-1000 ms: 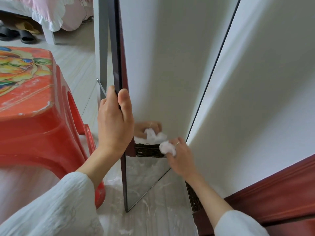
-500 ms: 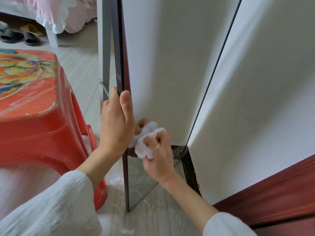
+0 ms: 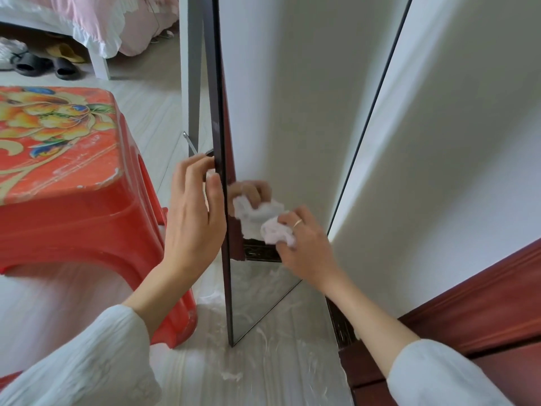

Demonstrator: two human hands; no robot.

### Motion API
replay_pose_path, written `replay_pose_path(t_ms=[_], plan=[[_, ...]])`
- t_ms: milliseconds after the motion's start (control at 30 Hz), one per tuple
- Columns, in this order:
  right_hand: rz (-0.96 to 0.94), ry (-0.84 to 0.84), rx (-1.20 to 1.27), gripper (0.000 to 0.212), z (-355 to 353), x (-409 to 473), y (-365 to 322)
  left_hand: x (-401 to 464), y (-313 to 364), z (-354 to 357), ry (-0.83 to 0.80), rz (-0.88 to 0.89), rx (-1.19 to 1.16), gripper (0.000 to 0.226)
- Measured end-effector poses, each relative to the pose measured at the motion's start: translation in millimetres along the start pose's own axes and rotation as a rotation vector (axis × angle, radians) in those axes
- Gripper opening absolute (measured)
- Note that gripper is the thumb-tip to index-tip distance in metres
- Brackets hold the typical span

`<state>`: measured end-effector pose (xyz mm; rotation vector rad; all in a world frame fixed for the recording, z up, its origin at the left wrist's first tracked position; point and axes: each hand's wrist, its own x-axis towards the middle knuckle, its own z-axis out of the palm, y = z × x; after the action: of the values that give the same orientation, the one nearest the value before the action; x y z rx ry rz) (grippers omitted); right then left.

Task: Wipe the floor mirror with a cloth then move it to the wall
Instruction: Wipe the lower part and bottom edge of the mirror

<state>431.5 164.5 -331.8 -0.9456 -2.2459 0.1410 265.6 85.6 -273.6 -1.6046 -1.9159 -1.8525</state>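
Fingers [image 3: 288, 222] bunch crumpled white cloth [image 3: 276, 232] against smooth mirror [image 3: 281, 112]

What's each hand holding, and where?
Right hand grips a bunched white cloth against the glass; left hand holds the mirror by its dark side edge.

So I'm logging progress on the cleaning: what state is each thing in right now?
Dark-framed floor mirror: upright, not yet at the wall.
Crumpled white cloth: pressed on the glass.
Right hand: grips the cloth.
Left hand: holds the mirror's edge.
Red plastic stool: upright beside the mirror.
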Motion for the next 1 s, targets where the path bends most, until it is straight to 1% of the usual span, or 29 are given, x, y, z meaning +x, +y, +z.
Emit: replay_pose_path(t_ms=[33,67,100,133,167,233,300,367,400,500,567,600,667,733,767,800,867,933,1000], plan=[[-0.01,0.092,0.013,0.029,-6,8,-6,-4,-1,-2,0.036,-0.019,-0.016,0.029],[-0.019,0.177,0.044,0.026,-10,14,-15,-11,-3,-4,0.051,-0.074,-0.042,0.025],[-0.03,0.254,0.075,0.025,-14,19,-23,-17,-4,-5,0.048,-0.165,-0.078,0.02],[-0.038,0.311,0.098,0.025,-13,22,-32,-26,-8,-6,0.012,-0.266,-0.11,0.016],[-0.056,0.348,0.109,0.026,-11,24,-39,-33,-11,-5,-0.049,-0.35,-0.132,0.018],[-0.091,0.351,0.121,0.029,2,22,-48,-48,-19,-3,-0.223,-0.427,-0.14,0.035],[-0.107,0.323,0.132,0.031,19,13,-50,-57,-27,0,-0.357,-0.47,-0.222,0.047],[-0.115,0.302,0.13,0.03,39,-3,-45,-62,-33,3,-0.39,-0.514,-0.301,0.051],[-0.121,0.291,0.136,0.027,48,-14,-42,-63,-36,4,-0.4,-0.537,-0.314,0.053],[-0.122,0.197,0.137,0.019,75,-55,-29,-67,-41,5,-0.436,-0.564,-0.373,0.05],[-0.085,0.064,0.113,0.016,92,-83,-20,-70,-42,5,-0.459,-0.533,-0.378,0.048],[-0.062,-0.006,0.09,0.016,101,-97,-15,-72,-40,5,-0.458,-0.513,-0.372,0.045],[-0.041,-0.137,0.045,0.022,115,-121,-4,-74,-36,6,-0.453,-0.46,-0.334,0.03],[-0.041,-0.299,0.014,0.027,121,-140,5,-76,-34,7,-0.463,-0.413,-0.307,0.026],[-0.037,-0.361,0.007,0.026,119,-144,9,-78,-36,7,-0.472,-0.394,-0.302,0.023],[-0.025,-0.372,0.004,0.026,114,-145,12,-79,-38,8,-0.482,-0.386,-0.304,0.019],[0.018,-0.259,0.011,0.021,101,-135,16,-82,-46,12,-0.492,-0.37,-0.305,0.013],[0.058,-0.062,0.016,0.017,85,-112,19,-87,-53,18,-0.474,-0.375,-0.287,0.015],[0.097,0.134,0.03,0.023,68,-86,22,-91,-53,22,-0.447,-0.405,-0.281,0.012]])
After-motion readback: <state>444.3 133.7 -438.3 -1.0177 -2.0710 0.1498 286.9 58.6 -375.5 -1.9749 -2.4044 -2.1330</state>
